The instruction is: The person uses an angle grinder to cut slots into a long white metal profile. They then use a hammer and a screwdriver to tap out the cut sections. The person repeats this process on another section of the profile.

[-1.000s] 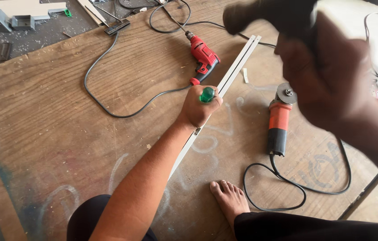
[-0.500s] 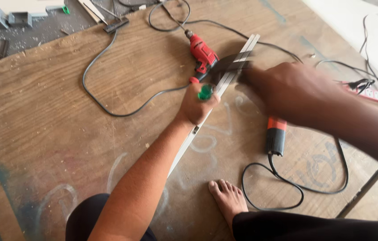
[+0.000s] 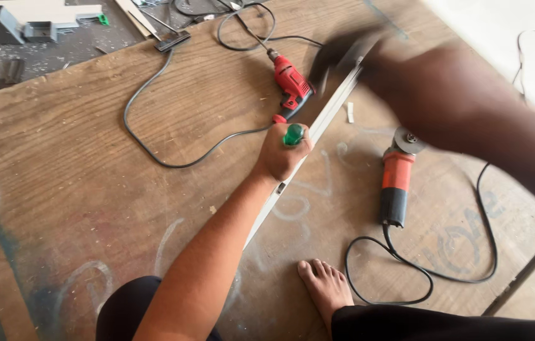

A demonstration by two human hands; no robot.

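Left hand (image 3: pixel 282 155) clenched on green-handled tool (image 3: pixel 292 134), pressing it onto pale strip (image 3: pixel 327 117). Strip runs diagonally toward blurred right hand (image 3: pixel 368 53); its grip cannot be told.

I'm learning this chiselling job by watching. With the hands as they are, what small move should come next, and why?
Probably bring the right hand with its blurred dark tool down onto the green handle, which the left hand holds upright on the pale metal strip.
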